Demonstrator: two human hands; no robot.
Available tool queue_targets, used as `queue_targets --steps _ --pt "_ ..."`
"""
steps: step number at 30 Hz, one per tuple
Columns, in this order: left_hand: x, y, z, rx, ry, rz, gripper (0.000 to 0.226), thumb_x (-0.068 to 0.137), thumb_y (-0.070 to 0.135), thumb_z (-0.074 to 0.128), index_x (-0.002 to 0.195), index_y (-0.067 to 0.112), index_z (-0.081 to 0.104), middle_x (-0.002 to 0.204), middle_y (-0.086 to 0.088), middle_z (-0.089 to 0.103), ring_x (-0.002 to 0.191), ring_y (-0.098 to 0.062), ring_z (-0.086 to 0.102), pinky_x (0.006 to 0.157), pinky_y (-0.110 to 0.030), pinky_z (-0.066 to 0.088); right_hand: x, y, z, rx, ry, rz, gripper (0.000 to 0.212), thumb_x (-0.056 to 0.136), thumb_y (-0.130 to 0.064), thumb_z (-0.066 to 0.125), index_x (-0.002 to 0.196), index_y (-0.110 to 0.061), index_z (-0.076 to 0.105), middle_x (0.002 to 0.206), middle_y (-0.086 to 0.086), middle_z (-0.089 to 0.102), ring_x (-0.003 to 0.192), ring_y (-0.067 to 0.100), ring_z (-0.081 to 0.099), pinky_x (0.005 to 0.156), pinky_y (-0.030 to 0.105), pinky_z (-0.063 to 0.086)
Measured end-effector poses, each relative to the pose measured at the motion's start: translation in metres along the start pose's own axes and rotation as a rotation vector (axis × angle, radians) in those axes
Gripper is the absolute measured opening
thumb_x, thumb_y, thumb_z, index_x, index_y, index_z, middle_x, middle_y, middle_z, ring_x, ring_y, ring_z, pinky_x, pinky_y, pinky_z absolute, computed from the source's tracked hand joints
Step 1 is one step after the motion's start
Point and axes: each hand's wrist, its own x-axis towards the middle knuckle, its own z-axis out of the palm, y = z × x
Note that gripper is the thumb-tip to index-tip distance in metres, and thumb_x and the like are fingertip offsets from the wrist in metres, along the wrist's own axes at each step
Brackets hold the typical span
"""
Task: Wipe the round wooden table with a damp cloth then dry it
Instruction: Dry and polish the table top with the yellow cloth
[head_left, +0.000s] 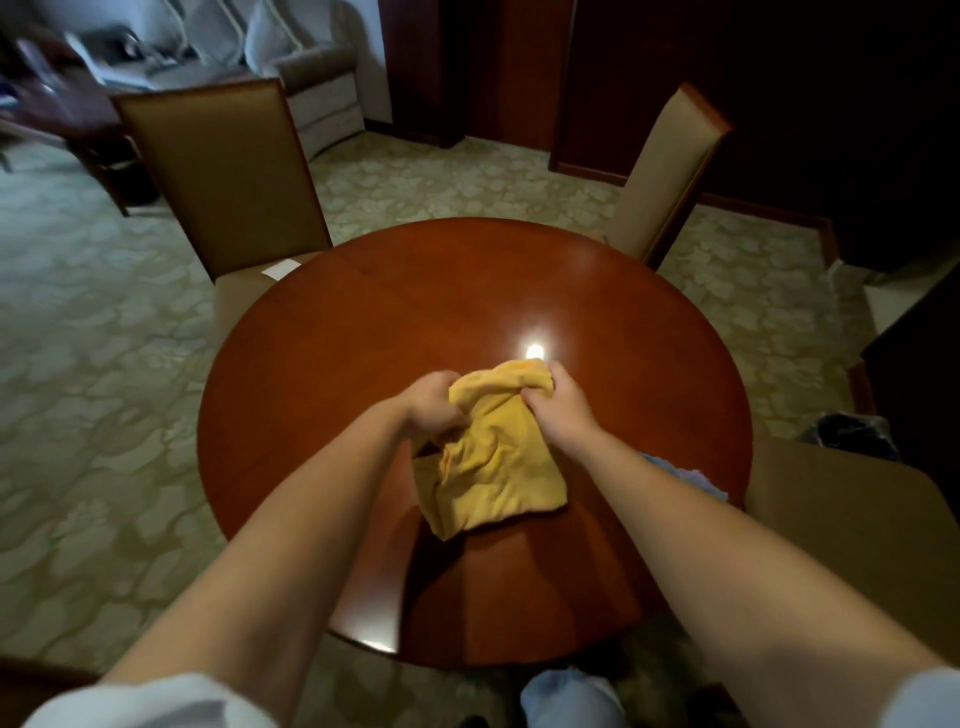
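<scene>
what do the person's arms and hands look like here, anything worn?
Two bare forearms. Left hand and right hand are bare: no gloves, rings or watch visible. Short white sleeves end near the bottom corners of the frame.

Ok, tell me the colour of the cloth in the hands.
Yellow cloth, clearest in the head view.

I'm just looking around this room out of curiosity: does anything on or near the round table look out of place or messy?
Nothing is spilled or damaged. Two small oddities: a pale blue cloth lies half hidden under the right forearm near the round wooden table's edge, and a white paper slip sits on the seat of the left chair.
</scene>
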Motion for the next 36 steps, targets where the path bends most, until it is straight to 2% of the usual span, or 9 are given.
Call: queue_targets --steps 3,6,12,16,19,23,27,30,36 --pt "-0.009 0.01 -0.013 0.219 0.141 0.201 0.035 0.082 0.014 0.064 0.115 0.017 0.054 0.114 -0.006 0.06 0.103 -0.024 0.056 0.083 -0.035 0.051 -0.005 -0.019 -0.007 0.056 0.09 -0.017 0.018 0.086 0.001 0.05 0.099 -0.01 0.054 0.086 -0.003 0.054 0.087 0.019 0.051 0.057 0.03 0.04" --pt "-0.017 0.008 -0.014 0.345 0.14 0.242 0.038 0.081 0.017 0.065 0.118 0.02 0.055 0.115 -0.003 0.061 0.102 -0.023 0.057 0.084 -0.036 0.051 -0.01 -0.014 -0.007 0.089 0.097 -0.006 0.027 0.083 0.012 0.042 0.095 -0.008 0.057 0.078 -0.001 0.051 0.076 0.016 0.047 0.046 0.018 0.036" --pt "-0.03 -0.023 0.024 0.338 -0.666 -0.299 0.038 0.089 -0.005 0.057 0.126 0.003 0.057 0.12 -0.012 0.062 0.082 -0.019 0.062 0.055 -0.017 0.051 -0.024 0.039 -0.003 -0.5 -0.732 0.319 0.044 0.084 0.015 0.024 0.092 0.007 0.067 0.09 0.026 0.066 0.062 0.012 0.053 0.055 0.017 0.042" --pt "-0.027 -0.049 0.044 0.354 -0.154 -0.248 0.019 0.087 0.003 0.057 0.098 0.011 0.069 0.1 -0.004 0.066 0.089 -0.019 0.063 0.076 -0.03 0.056 -0.023 0.056 0.003 -0.517 -0.389 0.224 0.031 0.086 0.003 0.039 0.072 -0.013 0.063 0.099 0.015 0.068 0.08 0.021 0.061 0.069 0.027 0.048" --pt "-0.021 -0.058 0.056 0.448 0.208 -0.075 0.029 0.094 0.019 0.052 0.122 0.02 0.057 0.119 -0.001 0.06 0.107 -0.019 0.057 0.088 -0.033 0.053 -0.02 0.063 0.014 -0.722 -0.208 0.024 0.024 0.096 -0.02 0.043 0.112 -0.019 0.06 0.122 0.004 0.06 0.112 0.024 0.053 0.086 0.031 0.042" --pt "-0.011 -0.068 0.088 0.527 0.179 0.06 0.052 0.103 0.035 0.022 0.152 0.019 0.015 0.159 -0.002 0.015 0.145 -0.019 0.013 0.117 -0.036 0.016 -0.026 0.076 0.047 -0.833 -0.257 -0.157 0.049 0.103 -0.033 0.028 0.149 -0.018 0.026 0.158 0.001 0.02 0.145 0.017 0.015 0.116 0.033 0.016" --pt "-0.007 -0.087 0.123 0.517 0.203 -0.026 0.061 0.097 0.047 -0.002 0.152 0.021 -0.006 0.159 0.002 -0.014 0.144 -0.012 -0.017 0.117 -0.039 -0.008 -0.03 0.111 0.068 -0.907 -0.241 -0.185 0.062 0.098 -0.049 0.008 0.153 -0.023 -0.005 0.16 -0.003 -0.014 0.145 0.01 -0.017 0.115 0.029 -0.01" --pt "-0.002 -0.093 0.13 0.558 0.247 0.002 0.078 0.081 0.048 -0.017 0.152 0.021 -0.001 0.159 0.002 -0.01 0.145 -0.013 -0.015 0.116 -0.041 -0.01 -0.028 0.121 0.072 -0.941 -0.188 -0.244 0.074 0.085 -0.053 -0.007 0.153 -0.024 -0.003 0.16 -0.004 -0.012 0.145 0.01 -0.017 0.114 0.029 -0.013" --pt "0.017 -0.078 0.109 0.432 0.387 0.061 0.06 0.092 0.041 0.014 0.143 0.022 0.038 0.149 0.004 0.035 0.142 -0.019 0.023 0.116 -0.052 0.004 -0.019 0.116 0.073 -0.867 -0.145 -0.246 0.072 0.084 -0.055 0.0 0.153 -0.032 0.005 0.161 -0.005 -0.005 0.145 0.01 -0.014 0.116 0.04 -0.007"
